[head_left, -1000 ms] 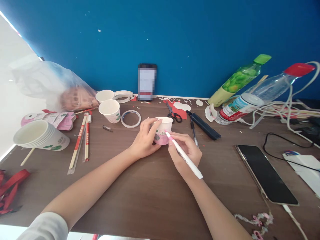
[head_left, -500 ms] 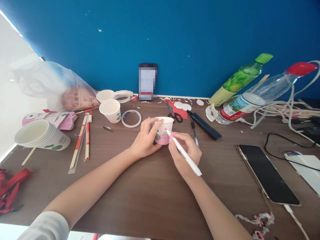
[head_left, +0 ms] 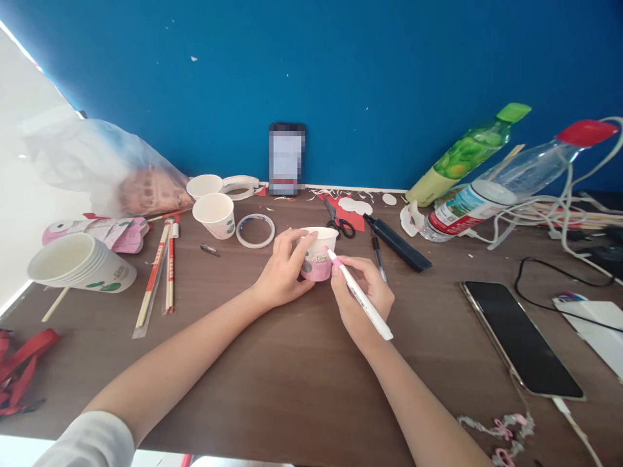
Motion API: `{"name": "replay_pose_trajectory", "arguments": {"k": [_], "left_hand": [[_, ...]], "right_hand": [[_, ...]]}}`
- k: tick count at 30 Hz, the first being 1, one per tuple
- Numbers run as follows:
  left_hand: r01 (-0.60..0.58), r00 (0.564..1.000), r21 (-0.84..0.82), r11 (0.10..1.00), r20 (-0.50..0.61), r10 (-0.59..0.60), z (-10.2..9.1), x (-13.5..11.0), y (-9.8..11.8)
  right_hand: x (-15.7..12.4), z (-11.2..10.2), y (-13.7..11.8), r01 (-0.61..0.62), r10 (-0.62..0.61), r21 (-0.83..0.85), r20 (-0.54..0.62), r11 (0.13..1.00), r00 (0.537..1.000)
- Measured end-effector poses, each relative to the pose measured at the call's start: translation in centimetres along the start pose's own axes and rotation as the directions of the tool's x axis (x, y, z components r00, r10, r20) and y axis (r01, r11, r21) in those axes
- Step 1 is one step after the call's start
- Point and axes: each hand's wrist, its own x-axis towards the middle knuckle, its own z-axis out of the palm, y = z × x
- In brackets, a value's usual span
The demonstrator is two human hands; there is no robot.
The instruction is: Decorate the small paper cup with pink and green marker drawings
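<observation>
A white paper cup, its lower part coloured pink, stands on the brown table in front of me. My left hand grips its left side, fingers at the rim and thumb low near the base. A white marker with a pink tip is held in my right hand like a pen, its tip at the cup's right side. Just behind the cup lie black-handled scissors and red paper. To the left rests a roll of tape.
Two paper cups stand back left, stacked cups lie farther left beside wrapped chopsticks. A black pen and black case lie right. Bottles lean at the wall. A phone lies front right.
The marker's tip and my right hand have shifted slightly to the right along the cup's side. My left hand and the cup stay in place.
</observation>
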Motion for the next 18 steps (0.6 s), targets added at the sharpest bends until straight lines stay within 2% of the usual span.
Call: {"name": "replay_pose_trajectory", "arguments": {"k": [11, 18], "left_hand": [[0.002, 1.000, -0.019, 1.000, 0.002, -0.002, -0.09, 0.05, 0.14], [0.012, 1.000, -0.016, 1.000, -0.005, -0.012, -0.10, 0.20, 0.22]], "right_hand": [[-0.01, 0.10, 0.10, -0.060, 0.061, 0.022, -0.041, 0.998, 0.997], [0.41, 0.06, -0.83, -0.180, 0.188, 0.093, -0.087, 0.979, 0.978]]}}
